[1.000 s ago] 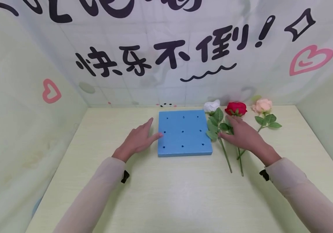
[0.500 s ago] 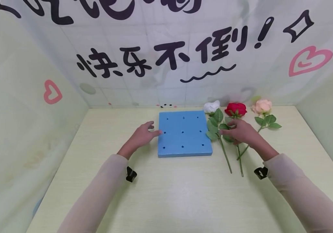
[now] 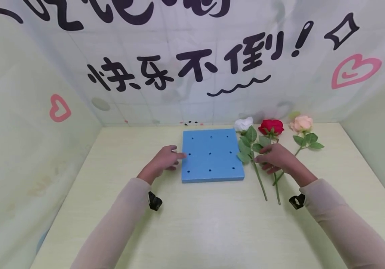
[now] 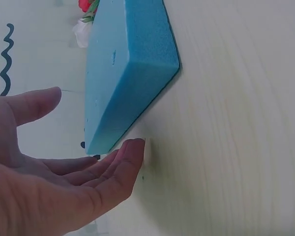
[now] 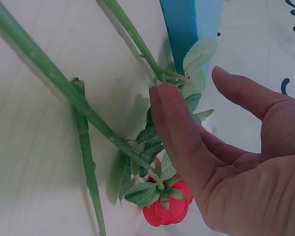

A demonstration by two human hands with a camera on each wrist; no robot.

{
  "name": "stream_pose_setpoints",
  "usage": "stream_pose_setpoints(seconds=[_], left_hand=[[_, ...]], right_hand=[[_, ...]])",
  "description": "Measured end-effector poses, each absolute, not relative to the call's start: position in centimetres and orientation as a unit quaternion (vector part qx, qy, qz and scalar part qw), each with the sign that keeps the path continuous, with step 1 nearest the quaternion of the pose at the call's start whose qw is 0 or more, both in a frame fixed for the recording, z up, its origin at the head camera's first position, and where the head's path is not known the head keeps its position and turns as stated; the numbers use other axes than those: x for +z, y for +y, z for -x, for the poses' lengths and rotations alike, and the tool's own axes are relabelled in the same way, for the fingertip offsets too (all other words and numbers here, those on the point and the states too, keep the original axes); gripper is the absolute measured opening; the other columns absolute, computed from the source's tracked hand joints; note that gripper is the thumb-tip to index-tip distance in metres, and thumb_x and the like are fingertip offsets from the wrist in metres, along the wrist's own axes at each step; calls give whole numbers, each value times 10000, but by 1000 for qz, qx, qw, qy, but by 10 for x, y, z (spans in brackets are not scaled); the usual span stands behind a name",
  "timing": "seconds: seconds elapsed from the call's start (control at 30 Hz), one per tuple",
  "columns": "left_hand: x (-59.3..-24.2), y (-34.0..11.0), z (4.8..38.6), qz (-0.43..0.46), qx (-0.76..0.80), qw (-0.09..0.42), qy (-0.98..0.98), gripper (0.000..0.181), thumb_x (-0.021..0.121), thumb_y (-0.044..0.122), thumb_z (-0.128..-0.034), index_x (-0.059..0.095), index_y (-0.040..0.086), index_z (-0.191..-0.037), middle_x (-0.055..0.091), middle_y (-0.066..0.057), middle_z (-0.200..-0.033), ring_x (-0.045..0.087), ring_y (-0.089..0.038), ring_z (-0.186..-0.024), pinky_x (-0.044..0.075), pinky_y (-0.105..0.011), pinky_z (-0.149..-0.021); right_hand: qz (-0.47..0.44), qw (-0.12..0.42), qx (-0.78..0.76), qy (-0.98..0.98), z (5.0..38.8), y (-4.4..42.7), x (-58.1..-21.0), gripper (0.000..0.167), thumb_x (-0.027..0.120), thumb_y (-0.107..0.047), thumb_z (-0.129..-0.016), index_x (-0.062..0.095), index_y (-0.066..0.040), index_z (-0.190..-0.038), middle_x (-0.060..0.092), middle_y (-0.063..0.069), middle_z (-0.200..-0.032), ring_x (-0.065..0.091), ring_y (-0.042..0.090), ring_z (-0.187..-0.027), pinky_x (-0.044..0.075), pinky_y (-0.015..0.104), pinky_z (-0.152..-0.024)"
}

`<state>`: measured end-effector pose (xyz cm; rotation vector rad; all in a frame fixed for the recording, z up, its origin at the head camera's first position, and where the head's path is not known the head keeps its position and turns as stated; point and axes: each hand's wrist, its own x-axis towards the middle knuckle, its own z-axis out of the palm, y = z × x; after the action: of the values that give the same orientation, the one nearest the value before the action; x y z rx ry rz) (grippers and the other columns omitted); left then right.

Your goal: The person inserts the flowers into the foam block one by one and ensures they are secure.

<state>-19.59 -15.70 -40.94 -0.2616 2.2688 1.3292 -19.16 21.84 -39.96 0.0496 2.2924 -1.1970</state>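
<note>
A square blue foam block [image 3: 221,162] with rows of small holes lies flat on the table. Beside its left edge is my left hand [image 3: 163,160], fingers loosely bent and thumb apart, gripping nothing. In the left wrist view its fingertips [image 4: 133,147] are close to the block's side; contact is unclear. My right hand [image 3: 276,157] hovers over the stem of a red rose [image 3: 271,127], fingers slightly bent with nothing pinched. Left of it, a white rose [image 3: 244,124] lies along the block's right edge. Farther right lies a pink rose [image 3: 302,123], its stem crossing the red rose's.
The pale wooden table [image 3: 199,224] runs back to a printed cloth backdrop [image 3: 165,101] with dark lettering. Cloth walls stand at left and right. Leaves of the white rose [image 3: 244,147] overlap the block's right edge.
Both hands have drawn slightly nearer to me, and their fingers have bent from straighter poses. The block and roses keep their places on the table.
</note>
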Motion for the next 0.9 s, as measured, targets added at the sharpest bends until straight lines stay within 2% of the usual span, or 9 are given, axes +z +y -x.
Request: stream_pose_setpoints(seconds=[0.27, 0.43, 0.67, 0.8, 0.9], left_hand=[[-412, -153, 199, 121, 485, 252, 829, 727, 629, 270, -933, 272, 27, -1518, 453, -202, -1435, 528, -347, -1241, 538, -430, -928], [-415, -151, 200, 129, 485, 256, 826, 705, 635, 232, -924, 299, 25, -1508, 465, -210, -1412, 523, -346, -1235, 545, -422, -915], [-419, -150, 198, 142, 478, 264, 826, 698, 662, 176, -899, 332, 46, -1501, 503, -197, -1362, 557, -307, -1130, 563, -391, -876], [-423, -149, 200, 142, 482, 259, 825, 701, 680, 147, -880, 354, 66, -1495, 499, -171, -1360, 559, -283, -1062, 577, -358, -823], [-424, -147, 201, 135, 487, 259, 823, 732, 706, 132, -865, 348, 61, -1498, 453, -166, -1429, 558, -282, -1086, 577, -355, -826]], right_hand=[[-29, 272, -444, 853, 193, 215, -407, 506, 666, -164, -916, 495, 128, -1292, 678, 181, -1003, 692, 221, -762, 601, 372, -688], [-30, 266, -444, 855, 194, 211, -414, 467, 661, -127, -907, 514, 135, -1265, 700, 159, -897, 688, 192, -701, 601, 371, -652], [-37, 258, -436, 862, 193, 202, -424, 437, 710, -119, -872, 531, 91, -1211, 660, 141, -843, 658, 182, -662, 597, 359, -625], [-40, 241, -410, 879, 192, 200, -427, 345, 730, -114, -852, 575, 68, -1101, 652, 129, -822, 650, 172, -628, 590, 341, -597], [-39, 231, -387, 892, 193, 200, -428, 264, 741, -110, -835, 597, 42, -996, 638, 104, -790, 640, 162, -602, 580, 320, -578]])
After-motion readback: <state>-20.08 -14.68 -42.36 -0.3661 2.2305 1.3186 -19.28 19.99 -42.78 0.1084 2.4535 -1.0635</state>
